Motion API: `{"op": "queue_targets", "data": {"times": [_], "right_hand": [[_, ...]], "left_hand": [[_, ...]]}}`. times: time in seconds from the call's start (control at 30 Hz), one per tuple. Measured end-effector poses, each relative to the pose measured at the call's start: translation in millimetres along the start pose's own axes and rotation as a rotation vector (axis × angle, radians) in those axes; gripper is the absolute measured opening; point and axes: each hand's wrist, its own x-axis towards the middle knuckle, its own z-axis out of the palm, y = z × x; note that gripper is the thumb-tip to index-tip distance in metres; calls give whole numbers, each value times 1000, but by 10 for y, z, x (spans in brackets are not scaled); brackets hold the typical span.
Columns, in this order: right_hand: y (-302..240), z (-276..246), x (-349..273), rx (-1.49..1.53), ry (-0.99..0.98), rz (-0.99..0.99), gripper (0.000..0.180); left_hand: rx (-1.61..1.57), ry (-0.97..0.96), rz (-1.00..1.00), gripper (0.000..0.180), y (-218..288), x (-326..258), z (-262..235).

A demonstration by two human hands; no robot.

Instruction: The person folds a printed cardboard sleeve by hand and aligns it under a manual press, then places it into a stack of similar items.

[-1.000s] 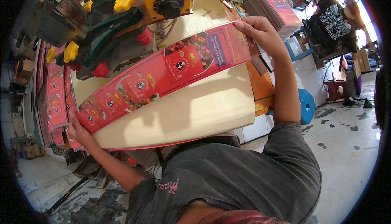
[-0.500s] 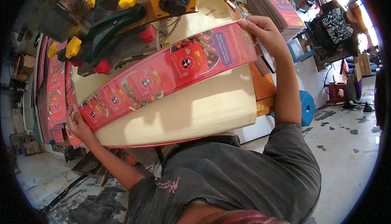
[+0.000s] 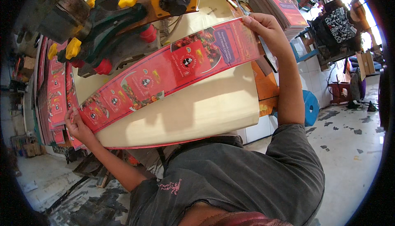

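1. Cream sheet [image 3: 193,111] lies on orange worktable [image 3: 266,87]; patchy floor [image 3: 341,164] alongside.
2. Red strip [image 3: 168,71] spans the sheet, right hand [image 3: 268,30] pinching one end; left hand [image 3: 78,126] at the other, grip we cannot tell.
3. We note the right end slightly higher than before.

Orange tabletop [image 3: 266,88] under a cream sheet [image 3: 197,111], red printed strip [image 3: 164,76] across it.

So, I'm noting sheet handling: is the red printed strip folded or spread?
Spread lengthwise: the strip runs from the left hand to the right hand, printed face showing. Whether any edge tucks under, I cannot tell.
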Motion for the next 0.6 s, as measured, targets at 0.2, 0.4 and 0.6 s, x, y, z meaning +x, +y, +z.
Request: {"op": "queue_targets", "data": {"times": [0.2,0.4,0.6], "right_hand": [[58,-55,9,28,10,51,37],[44,-66,18,40,1,40,36],[50,-62,7,129,20,37,42]], "left_hand": [[122,-81,-61,26,44,-6,48],[149,-99,34,31,-46,-7,75],[196,-147,-26,36,8,1,73]]}}
